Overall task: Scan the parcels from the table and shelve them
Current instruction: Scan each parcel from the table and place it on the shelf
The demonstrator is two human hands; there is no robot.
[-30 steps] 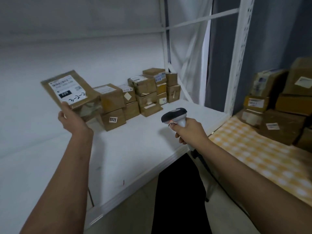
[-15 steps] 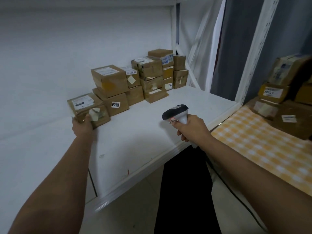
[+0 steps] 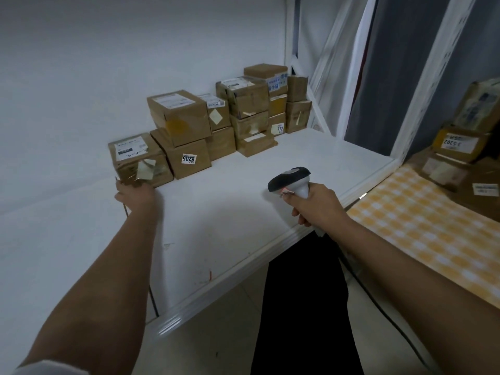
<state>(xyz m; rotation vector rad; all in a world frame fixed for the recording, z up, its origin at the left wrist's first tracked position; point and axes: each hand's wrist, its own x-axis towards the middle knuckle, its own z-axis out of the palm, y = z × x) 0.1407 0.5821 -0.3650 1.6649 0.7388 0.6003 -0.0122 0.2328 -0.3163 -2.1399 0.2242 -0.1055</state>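
Note:
A small brown parcel (image 3: pixel 135 155) with a white label and handwriting on top rests on the white shelf (image 3: pixel 230 212), at the left end of a row of shelved parcels (image 3: pixel 180 115). My left hand (image 3: pixel 134 194) is at its lower front edge, fingers curled against the box. My right hand (image 3: pixel 316 204) grips a white and black barcode scanner (image 3: pixel 290 180) above the shelf's front right part, its head pointing left.
The shelved parcels are stacked two and three high against the back wall. To the right, a table with a yellow checked cloth (image 3: pixel 422 223) carries more parcels (image 3: pixel 460 142). White shelf uprights (image 3: pixel 422 77) stand between shelf and table. The scanner cable hangs down by my legs.
My left hand brought the parcel down from chest height and set it on the shelf next to the box marked 6205. The scanner hand has barely moved.

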